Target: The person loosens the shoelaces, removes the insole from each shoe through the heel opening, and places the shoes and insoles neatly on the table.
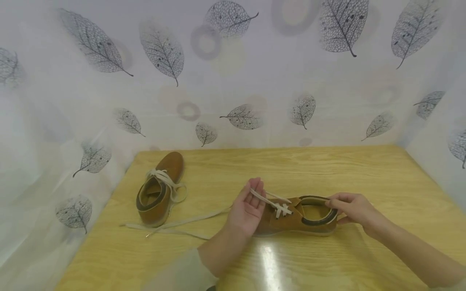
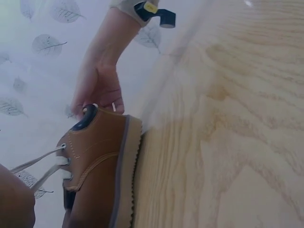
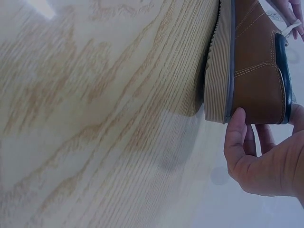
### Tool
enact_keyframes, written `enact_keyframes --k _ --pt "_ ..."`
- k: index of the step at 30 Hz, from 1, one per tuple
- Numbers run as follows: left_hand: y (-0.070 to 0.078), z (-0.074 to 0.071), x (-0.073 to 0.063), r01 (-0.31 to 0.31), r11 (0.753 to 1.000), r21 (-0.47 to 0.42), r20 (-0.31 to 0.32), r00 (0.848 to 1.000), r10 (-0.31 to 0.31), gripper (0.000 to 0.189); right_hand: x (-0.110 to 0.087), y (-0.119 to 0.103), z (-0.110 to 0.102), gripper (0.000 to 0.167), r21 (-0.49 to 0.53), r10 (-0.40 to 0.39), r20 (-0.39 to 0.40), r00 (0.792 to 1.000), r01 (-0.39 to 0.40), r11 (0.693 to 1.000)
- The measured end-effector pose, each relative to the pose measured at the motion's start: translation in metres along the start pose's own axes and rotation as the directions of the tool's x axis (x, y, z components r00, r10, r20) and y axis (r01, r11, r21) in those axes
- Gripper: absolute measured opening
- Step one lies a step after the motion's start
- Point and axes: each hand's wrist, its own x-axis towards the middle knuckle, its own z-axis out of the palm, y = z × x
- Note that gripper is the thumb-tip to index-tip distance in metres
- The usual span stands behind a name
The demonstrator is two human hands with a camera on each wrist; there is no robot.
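Brown shoe on the bench, right of middle, sole down, between the two hands. Long axis runs left to right: toe to the left, partly hidden behind the left hand; heel to the right, touching the right hand.

Right-hand grip: thumb and fingers curled on the back of the heel, one digit low beside the sole edge in the right wrist view. Left-hand grip: palm turned up, fingers mostly extended; cannot tell whether the lace is pinched or only draped over them.

Key relation, as I judge it: two lace strands rise leftward from the eyelets to the left fingers, roughly along the shoe's long axis. Tension there would bear against the hold at the heel. Left wrist view shows the left hand apart from the upper, strands spanning the gap. Left hand is nearer the toe, right hand nearer the opening.

Surface: pale grained wood, a bright reflection near of the shoe. Loose lace ends lie leftward, close by a second shoe, toe pointing far, its own lace looped on top. Leaf-print cloth rises behind the far edge and along both sides.
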Motion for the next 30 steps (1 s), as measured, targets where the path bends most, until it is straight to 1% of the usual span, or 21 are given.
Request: enact_keyframes --k 9,12,16,20,24,28,30 --pt "0.025 -0.006 -0.002 -0.03 0.996 -0.086 -0.01 1.0 0.029 0.017 0.0 0.002 0.0 0.034 0.0 -0.004 0.002 1.0 0.004 1.0" --pt "0.035 -0.01 -0.002 -0.048 0.991 -0.123 -0.027 0.999 0.045 0.016 0.0 0.002 0.0 0.034 0.0 0.0 -0.004 1.0 0.0 1.0" --pt "0.047 -0.014 -0.003 -0.075 0.986 -0.151 -0.044 0.997 0.069 0.015 0.0 0.003 0.0 0.034 -0.001 -0.002 -0.005 1.0 0.002 1.0" --pt "0.057 -0.018 -0.006 -0.079 0.982 -0.174 -0.041 0.997 0.072 0.014 0.0 0.003 -0.001 0.034 -0.006 -0.003 -0.005 1.0 0.003 1.0" --pt "0.067 -0.02 -0.008 -0.082 0.973 -0.217 -0.053 0.996 0.072 0.015 -0.001 0.002 -0.001 0.034 -0.004 -0.005 -0.003 1.0 0.005 1.0" --pt "0.08 -0.025 -0.009 -0.112 0.957 -0.269 -0.085 0.992 0.092 0.015 -0.001 0.002 -0.001 0.033 0.0 -0.005 0.001 1.0 0.005 1.0" --pt "0.087 -0.029 -0.009 -0.124 0.949 -0.291 -0.091 0.991 0.102 0.014 -0.002 0.002 -0.001 0.033 -0.001 -0.006 0.002 1.0 0.006 1.0"
